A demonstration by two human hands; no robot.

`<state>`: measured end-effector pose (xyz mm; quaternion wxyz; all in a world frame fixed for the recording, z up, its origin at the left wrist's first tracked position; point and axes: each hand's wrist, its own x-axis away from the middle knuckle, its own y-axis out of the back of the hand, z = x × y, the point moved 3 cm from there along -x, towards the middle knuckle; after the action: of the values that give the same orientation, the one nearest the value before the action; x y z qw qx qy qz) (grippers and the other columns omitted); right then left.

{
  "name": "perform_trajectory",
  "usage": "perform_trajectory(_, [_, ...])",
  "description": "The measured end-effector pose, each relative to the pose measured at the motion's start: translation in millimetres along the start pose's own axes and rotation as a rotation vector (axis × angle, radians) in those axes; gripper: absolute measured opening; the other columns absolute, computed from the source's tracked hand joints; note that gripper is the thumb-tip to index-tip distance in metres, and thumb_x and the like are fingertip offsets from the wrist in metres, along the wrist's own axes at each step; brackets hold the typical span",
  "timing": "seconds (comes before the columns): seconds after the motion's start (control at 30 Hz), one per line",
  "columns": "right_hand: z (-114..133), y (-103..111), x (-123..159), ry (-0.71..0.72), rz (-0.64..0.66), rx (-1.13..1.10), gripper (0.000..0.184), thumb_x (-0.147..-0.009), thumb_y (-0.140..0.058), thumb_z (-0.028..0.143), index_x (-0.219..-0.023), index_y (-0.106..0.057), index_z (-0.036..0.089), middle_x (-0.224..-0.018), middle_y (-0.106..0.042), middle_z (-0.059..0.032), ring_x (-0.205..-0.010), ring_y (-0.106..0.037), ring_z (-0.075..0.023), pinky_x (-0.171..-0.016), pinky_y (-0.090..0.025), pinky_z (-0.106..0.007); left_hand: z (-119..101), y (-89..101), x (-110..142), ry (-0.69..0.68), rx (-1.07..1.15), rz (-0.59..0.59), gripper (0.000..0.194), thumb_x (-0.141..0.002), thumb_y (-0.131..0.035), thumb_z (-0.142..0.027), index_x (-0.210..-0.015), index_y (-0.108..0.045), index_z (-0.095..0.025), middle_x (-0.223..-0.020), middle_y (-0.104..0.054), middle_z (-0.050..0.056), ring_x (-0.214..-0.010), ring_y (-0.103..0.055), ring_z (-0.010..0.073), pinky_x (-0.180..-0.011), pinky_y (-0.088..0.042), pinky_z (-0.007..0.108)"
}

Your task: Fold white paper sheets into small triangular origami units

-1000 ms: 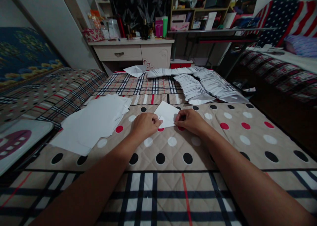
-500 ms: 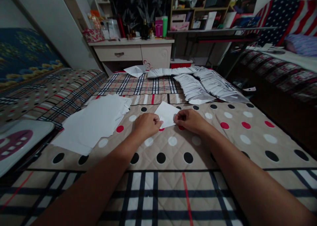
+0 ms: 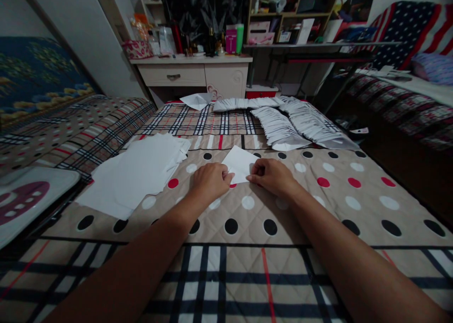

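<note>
Head view: folded white paper pinched at both near corners

Paper [image 3: 239, 162] lies flat on the spotted bedspread [image 3: 213, 226], between the two hands and partly under them. Left hand [image 3: 211, 179]: fingers curled, thumb laid on the near-left edge. Right hand [image 3: 274, 175]: thumb and curled fingers nearly closed at the near-right edge, apparently pinching it.

Change over the last half second: slight. Right thumb now sits a little nearer the wearer along the edge; paper has hardly moved. Judged as the same fold being worked.

Left of the grip: loose sheets [image 3: 136, 172]. Beyond it, rightward: packed folded papers [image 3: 279, 129].

Hidden: near corners, under the fingers. Crease faint; dim light, so fingertip contact is uncertain. Forearms cut off below.
</note>
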<state>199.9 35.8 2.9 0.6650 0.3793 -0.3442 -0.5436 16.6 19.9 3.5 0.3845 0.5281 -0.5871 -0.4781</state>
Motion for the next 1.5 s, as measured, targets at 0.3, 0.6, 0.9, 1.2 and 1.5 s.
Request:
perform_trajectory(0.3, [1.8,0.4,1.4,0.011,-0.016,0.020,0.014,-0.074,-0.069,0.035,-0.074,-0.065,0.021,-0.070,-0.067,0.0002,-0.061,-0.055,-0.0127,-0.051,-0.028,-0.025,1.1,-0.4,3.2,0.001,-0.111,0.001,0.042,-0.089,-0.046,-0.053,-0.081,-0.072,-0.022,-0.081,-0.071,0.009,-0.080,-0.065,0.0232,-0.064,-0.041,0.031])
perform_trajectory(0.6, [-1.1,-1.2,-2.5,0.024,0.016,-0.018,0.004,-0.071,-0.066,0.022,-0.075,-0.064,0.021,-0.066,-0.067,0.0008,-0.061,-0.056,-0.0130,-0.052,-0.031,-0.024,-8.3,-0.9,6.3,0.009,-0.209,-0.009,0.038,-0.094,-0.039,-0.035,-0.094,-0.073,-0.017,-0.098,-0.072,0.013,-0.091,-0.067,0.0267,-0.072,-0.047,0.034])
perform_trajectory(0.9, [-7.0,-4.1,-4.2,0.036,0.014,-0.067,0.005,-0.070,-0.066,0.022,-0.075,-0.064,0.021,-0.067,-0.067,0.0011,-0.059,-0.056,-0.0127,-0.051,-0.032,-0.023,-8.2,-4.2,8.0,0.056,-0.260,-0.042,0.033,-0.096,-0.033,-0.025,-0.104,-0.062,-0.012,-0.101,-0.068,0.017,-0.091,-0.069,0.0285,-0.072,-0.050,0.037])
perform_trajectory(1.2, [-3.4,-1.4,-2.2,0.026,0.012,-0.054,0.004,-0.070,-0.066,0.020,-0.074,-0.064,0.021,-0.068,-0.068,0.0007,-0.060,-0.056,-0.0126,-0.052,-0.032,-0.023,3.0,1.5,3.0,0.137,-0.315,-0.084,0.028,-0.094,-0.028,-0.012,-0.111,-0.051,-0.014,-0.094,-0.069,0.015,-0.086,-0.070,0.0286,-0.070,-0.050,0.037])
perform_trajectory(1.5, [-3.6,-1.3,-3.3,0.012,-0.004,-0.041,0.005,-0.069,-0.068,0.022,-0.073,-0.065,0.022,-0.071,-0.068,0.0006,-0.061,-0.056,-0.0129,-0.051,-0.031,-0.024,8.3,21.5,4.1,-0.266,-0.081,-0.395,0.023,-0.095,-0.042,-0.024,-0.107,-0.061,-0.019,-0.108,-0.064,0.010,-0.103,-0.058,0.0226,-0.088,-0.044,0.035])
